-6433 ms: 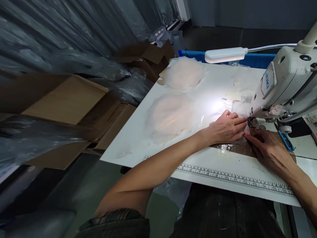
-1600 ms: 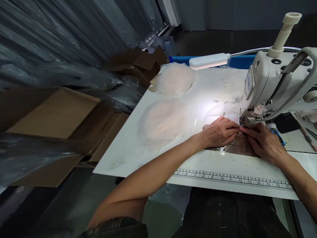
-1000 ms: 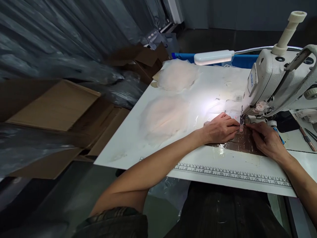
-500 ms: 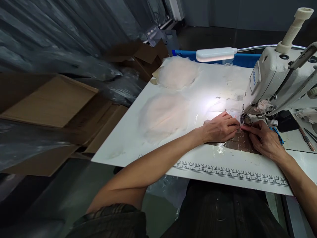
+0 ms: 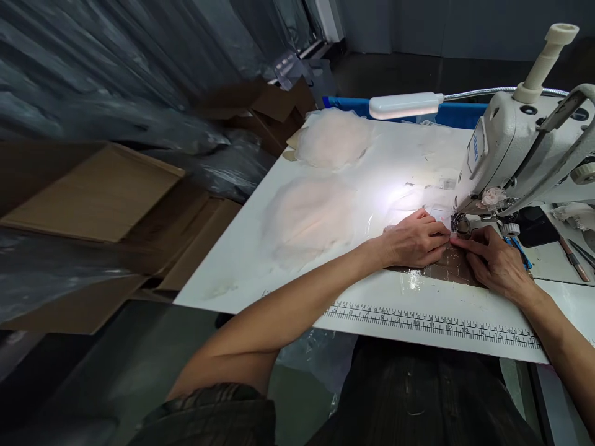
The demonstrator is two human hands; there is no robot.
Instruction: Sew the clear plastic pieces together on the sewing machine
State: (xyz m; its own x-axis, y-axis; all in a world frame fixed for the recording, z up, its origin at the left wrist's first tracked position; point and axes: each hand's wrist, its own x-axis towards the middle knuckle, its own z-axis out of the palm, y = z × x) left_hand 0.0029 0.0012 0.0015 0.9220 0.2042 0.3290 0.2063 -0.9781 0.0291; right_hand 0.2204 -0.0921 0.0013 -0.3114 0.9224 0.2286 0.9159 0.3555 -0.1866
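Under the needle area of a white sewing machine (image 5: 499,139), my left hand (image 5: 416,238) presses a sheer pale fabric piece (image 5: 409,203), its fingers bent and close together. Facing it, my right hand (image 5: 499,260) pinches the fabric edge between thumb and forefinger, just in front of the presser foot (image 5: 460,224). The two hands' fingertips nearly meet there. Beneath them lies a brown, shiny plate (image 5: 446,266) on the table. Much of the fabric is hidden by my left hand.
Two piles of sheer pale-pink fabric pieces (image 5: 309,217) lie left on the white table (image 5: 242,279). A lamp (image 5: 406,105) hangs behind. Blue-handled scissors (image 5: 521,253) and a dark flat object (image 5: 537,226) lie right. Cardboard boxes (image 5: 93,192) stand left; a printed ruler (image 5: 432,323) runs along the front edge.
Both hands keep almost the same places by the presser foot, still on the fabric. The whole view has shifted slightly.
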